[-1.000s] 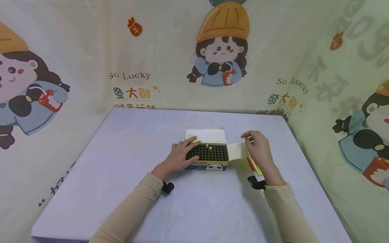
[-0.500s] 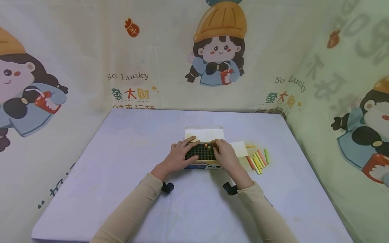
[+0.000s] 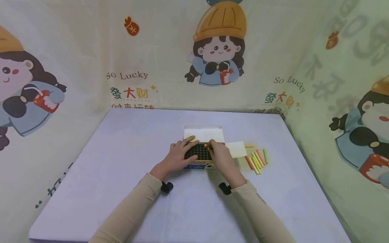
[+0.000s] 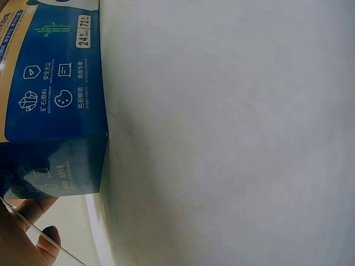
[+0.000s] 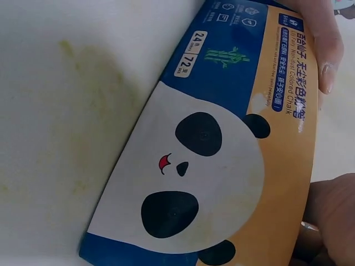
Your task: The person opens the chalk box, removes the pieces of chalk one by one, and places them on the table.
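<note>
A chalk box (image 3: 199, 165) with a panda on its front lies on the white-covered table, its black tray of holes (image 3: 199, 156) facing up. My left hand (image 3: 174, 157) rests on the box's left end, fingers spread toward the far edge and thumb along the near side; in the left wrist view some fingers (image 4: 49, 241) show beyond the box's end. My right hand (image 3: 223, 157) is over the tray's right part, its fingertips pinching what seems a stick of chalk, mostly hidden by the fingers. Beside them, an orange chalk end (image 3: 205, 145) stands in a hole.
The white lid (image 3: 203, 132) is folded back behind the box, and a side flap (image 3: 236, 149) sticks out to the right. Several loose chalks lie right of it: red (image 3: 249, 162), yellow (image 3: 256, 164) and green (image 3: 265, 156). A printed curtain (image 3: 170, 50) surrounds the table.
From above the loose chalks, my right hand has come left to the tray, then slightly further left to the chalk ends. My left hand has stayed on the box.
</note>
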A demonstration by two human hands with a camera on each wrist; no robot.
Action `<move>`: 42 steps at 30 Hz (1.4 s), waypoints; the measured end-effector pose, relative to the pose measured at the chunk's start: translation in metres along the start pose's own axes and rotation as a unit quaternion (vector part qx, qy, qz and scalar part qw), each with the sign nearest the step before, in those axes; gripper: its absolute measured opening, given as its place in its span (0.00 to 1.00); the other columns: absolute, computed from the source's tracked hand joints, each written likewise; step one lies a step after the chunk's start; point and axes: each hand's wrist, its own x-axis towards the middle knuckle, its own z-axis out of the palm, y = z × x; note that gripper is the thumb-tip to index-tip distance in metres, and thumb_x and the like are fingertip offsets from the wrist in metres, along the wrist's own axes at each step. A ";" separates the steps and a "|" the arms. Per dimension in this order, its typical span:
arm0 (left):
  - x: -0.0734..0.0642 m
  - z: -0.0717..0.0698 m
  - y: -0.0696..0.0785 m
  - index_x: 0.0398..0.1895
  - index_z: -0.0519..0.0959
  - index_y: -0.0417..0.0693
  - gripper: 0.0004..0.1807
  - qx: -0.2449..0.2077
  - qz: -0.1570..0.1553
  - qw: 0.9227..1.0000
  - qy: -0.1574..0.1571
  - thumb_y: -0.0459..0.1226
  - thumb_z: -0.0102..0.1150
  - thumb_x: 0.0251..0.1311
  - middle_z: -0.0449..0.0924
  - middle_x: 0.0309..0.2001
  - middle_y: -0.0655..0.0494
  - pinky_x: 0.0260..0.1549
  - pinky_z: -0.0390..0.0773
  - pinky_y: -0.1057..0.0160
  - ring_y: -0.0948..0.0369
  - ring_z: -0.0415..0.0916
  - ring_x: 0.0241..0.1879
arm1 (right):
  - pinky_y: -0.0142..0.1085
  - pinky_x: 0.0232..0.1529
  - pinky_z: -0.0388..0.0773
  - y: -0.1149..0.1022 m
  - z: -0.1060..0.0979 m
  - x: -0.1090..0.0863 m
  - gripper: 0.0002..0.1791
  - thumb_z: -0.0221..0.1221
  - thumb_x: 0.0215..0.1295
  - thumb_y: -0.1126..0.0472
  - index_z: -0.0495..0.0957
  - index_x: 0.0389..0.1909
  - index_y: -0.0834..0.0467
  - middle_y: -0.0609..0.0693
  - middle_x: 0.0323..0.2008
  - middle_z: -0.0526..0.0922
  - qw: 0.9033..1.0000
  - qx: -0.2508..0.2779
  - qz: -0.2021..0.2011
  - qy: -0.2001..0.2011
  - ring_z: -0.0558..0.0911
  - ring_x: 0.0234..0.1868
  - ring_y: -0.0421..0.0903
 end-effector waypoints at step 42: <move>0.001 -0.001 -0.002 0.81 0.61 0.66 0.34 -0.006 0.006 1.000 0.005 0.59 0.50 0.76 0.51 0.83 0.58 0.55 0.63 0.40 0.45 0.69 0.65 | 0.34 0.14 0.61 -0.001 -0.009 0.004 0.11 0.40 0.86 0.59 0.59 0.60 0.59 0.51 0.14 0.69 0.999 0.017 0.008 0.034 0.65 0.10 0.44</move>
